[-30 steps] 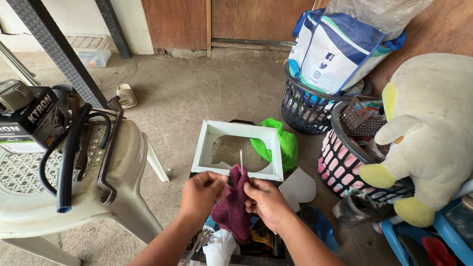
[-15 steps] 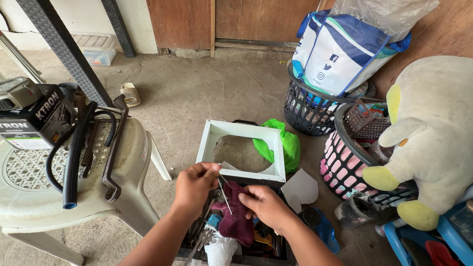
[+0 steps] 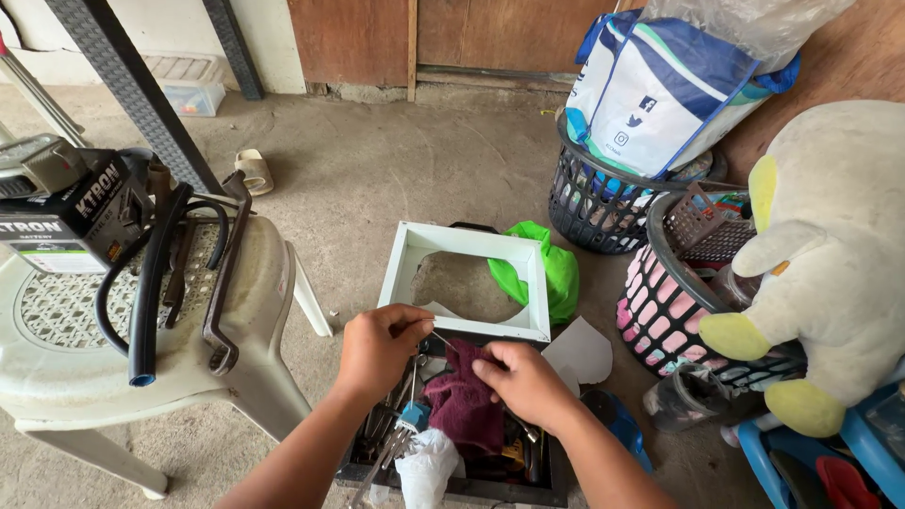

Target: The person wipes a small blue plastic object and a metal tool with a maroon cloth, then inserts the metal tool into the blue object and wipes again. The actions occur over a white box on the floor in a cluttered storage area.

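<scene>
- We look down at our two hands over a dark tool tray [image 3: 551,490] on the concrete floor; the left hand [image 3: 379,347] is pinched shut on a thin metal rod [image 3: 441,339], thumb and forefinger closed on its near end.
- The thin metal rod runs from that pinch to the right and slightly down, its far tip meeting the maroon cloth [image 3: 467,405] just beside the right hand [image 3: 523,382]; its long axis lies almost across our view, between the two hands.
- The right hand rests on the maroon cloth with fingers curled down over it, pressing or gripping the top fold; we cannot tell whether it also touches the rod's tip.
- The left hand is the one on the rod; the right is just beside its free end, so the gap between the hands is short.
- The cloth sits in the tray on top of loose tools; a blue-handled tool [image 3: 412,417] and a crumpled white plastic bag [image 3: 424,467] lie just below the left hand, crowding the space under the rod.
- Just beyond the hands a white square frame [image 3: 407,259] lies flat on the floor, a green bag [image 3: 558,273] touching its right edge.
- To the left stands a white plastic chair [image 3: 66,386] bearing a black hose [image 3: 149,292] and a boxed battery [image 3: 71,221]; to the right, well apart, are a pink basket [image 3: 660,325], a dark basket [image 3: 589,212] and a large plush toy [image 3: 834,254].
</scene>
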